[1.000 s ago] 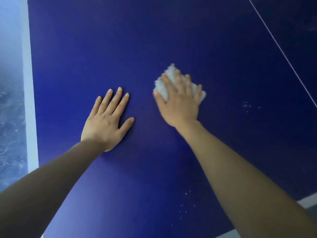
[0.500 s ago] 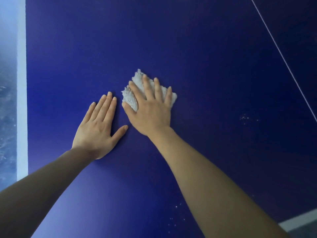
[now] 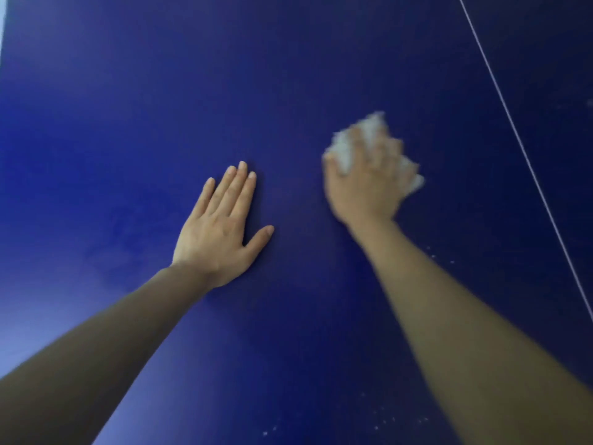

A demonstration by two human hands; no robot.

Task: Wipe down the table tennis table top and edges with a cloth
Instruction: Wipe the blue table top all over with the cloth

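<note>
Head view, one frame. Your left hand (image 3: 221, 232) lies flat on the blue table (image 3: 128, 107), palm down, fingers straight and close together, thumb angled out to the right. It holds nothing.

Your right hand (image 3: 365, 184) is on the cloth (image 3: 345, 149), well apart from the left and further up the table. The hand is motion-blurred. The fingers look spread over the cloth and pressing it to the surface; whether they curl into it you cannot tell from this frame. White cloth shows beyond the fingertips and past the right side of the hand.

A thin white line (image 3: 519, 146) runs diagonally across the table to the right of the cloth, not touching it. Small white specks (image 3: 385, 419) dot the surface near your right forearm, low in the frame.
</note>
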